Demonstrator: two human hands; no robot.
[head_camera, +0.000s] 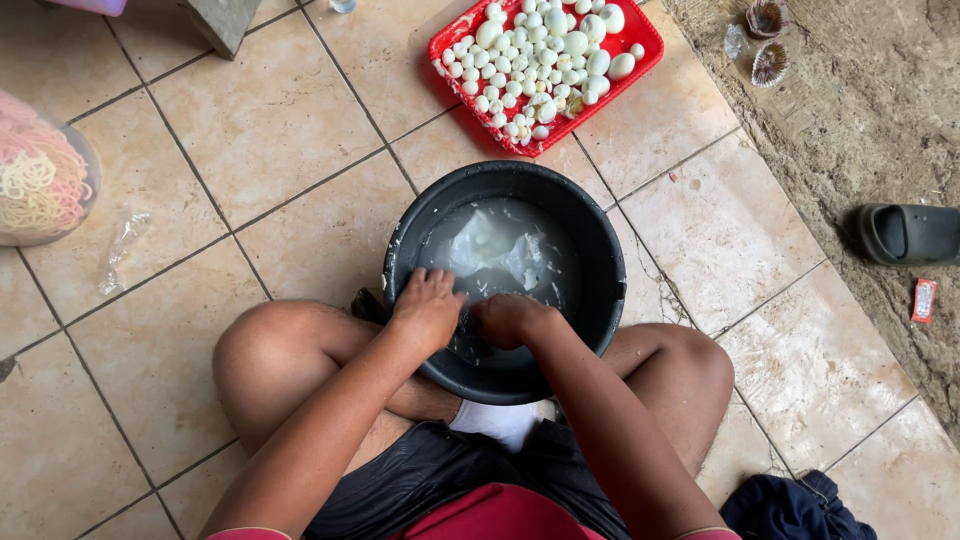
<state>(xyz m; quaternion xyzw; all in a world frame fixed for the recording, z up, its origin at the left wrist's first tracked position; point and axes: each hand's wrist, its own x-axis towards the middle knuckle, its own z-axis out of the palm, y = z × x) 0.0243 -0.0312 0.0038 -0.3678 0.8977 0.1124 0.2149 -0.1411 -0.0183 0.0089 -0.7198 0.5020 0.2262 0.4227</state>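
Inside the black basin (600, 270), both hands' (428, 308) curled fingers (500, 315) hide whatever they grip underwater.

Both hands are down in the black basin (598, 262), and the fingers (432, 283) curl under, so whatever they hold stays hidden. Cloudy water blurs the pale scraps in the basin. Beyond the basin, the red tray (642, 38) runs off the top edge. Far left of the basin, the bag of noodles (38, 180) is cut by the frame
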